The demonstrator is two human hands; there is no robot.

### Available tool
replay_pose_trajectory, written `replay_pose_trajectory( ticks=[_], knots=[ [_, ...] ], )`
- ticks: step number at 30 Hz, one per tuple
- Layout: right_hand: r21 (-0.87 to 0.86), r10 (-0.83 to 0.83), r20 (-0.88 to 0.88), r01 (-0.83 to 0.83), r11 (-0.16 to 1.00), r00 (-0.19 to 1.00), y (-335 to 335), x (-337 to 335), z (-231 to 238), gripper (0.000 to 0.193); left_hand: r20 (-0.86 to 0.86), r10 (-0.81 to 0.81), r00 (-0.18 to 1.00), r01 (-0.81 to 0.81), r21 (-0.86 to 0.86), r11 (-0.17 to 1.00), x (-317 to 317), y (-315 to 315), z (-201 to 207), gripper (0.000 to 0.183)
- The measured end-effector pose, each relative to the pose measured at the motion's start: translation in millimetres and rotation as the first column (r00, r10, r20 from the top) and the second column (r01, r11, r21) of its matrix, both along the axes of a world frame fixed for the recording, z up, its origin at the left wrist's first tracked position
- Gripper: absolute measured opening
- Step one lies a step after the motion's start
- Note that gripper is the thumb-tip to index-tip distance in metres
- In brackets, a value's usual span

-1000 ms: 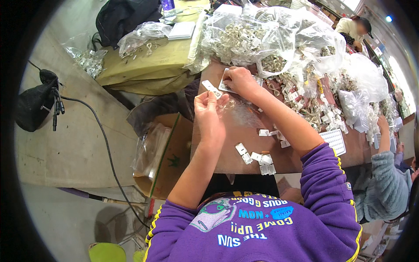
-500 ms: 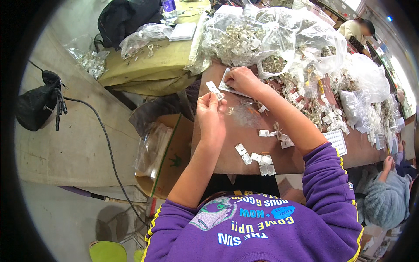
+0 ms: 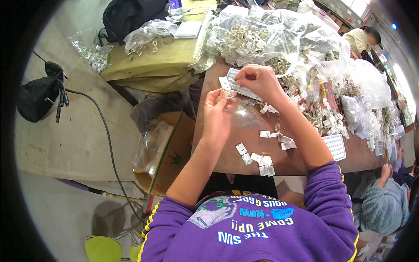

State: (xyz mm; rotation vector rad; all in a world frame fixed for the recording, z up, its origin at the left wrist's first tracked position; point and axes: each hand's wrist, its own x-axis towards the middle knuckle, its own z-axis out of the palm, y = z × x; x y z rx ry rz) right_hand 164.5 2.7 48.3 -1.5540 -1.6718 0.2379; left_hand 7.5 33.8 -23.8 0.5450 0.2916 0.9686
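My left hand (image 3: 217, 114) pinches a small white plastic case (image 3: 224, 82) upright between thumb and fingertips, near the table's far left corner. Just to its right, my right hand (image 3: 263, 82) is raised over a pale tray (image 3: 247, 92) with rows of small hollows. Its thumb and fingers are drawn together in a pinch; anything between them is too small to make out. A clear plastic bag (image 3: 245, 114) lies crumpled on the brown table (image 3: 227, 148) below the hands.
Several white cases (image 3: 262, 160) lie near the front edge. Beyond my right forearm are heaped small white parts (image 3: 334, 120), clear bags (image 3: 244, 41) and another white tray (image 3: 335, 146). An open cardboard box (image 3: 174, 153) stands left of the table. A co-worker (image 3: 382, 196) sits at the right.
My right hand has lifted off the tray and come nearer the white case, its fingers pinched. My left hand has shifted slightly to the right, still holding the case.
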Motion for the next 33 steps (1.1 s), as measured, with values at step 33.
replay_pose_trajectory(
  ticks=[33],
  knots=[
    [0.219, 0.060, 0.144, -0.091, 0.972, 0.988, -33.9, -25.1, 9.4, 0.011, -0.033, -0.110, 0.993, 0.111, 0.006, 0.994, -0.4, -7.8, 11.9, 0.013]
  ],
)
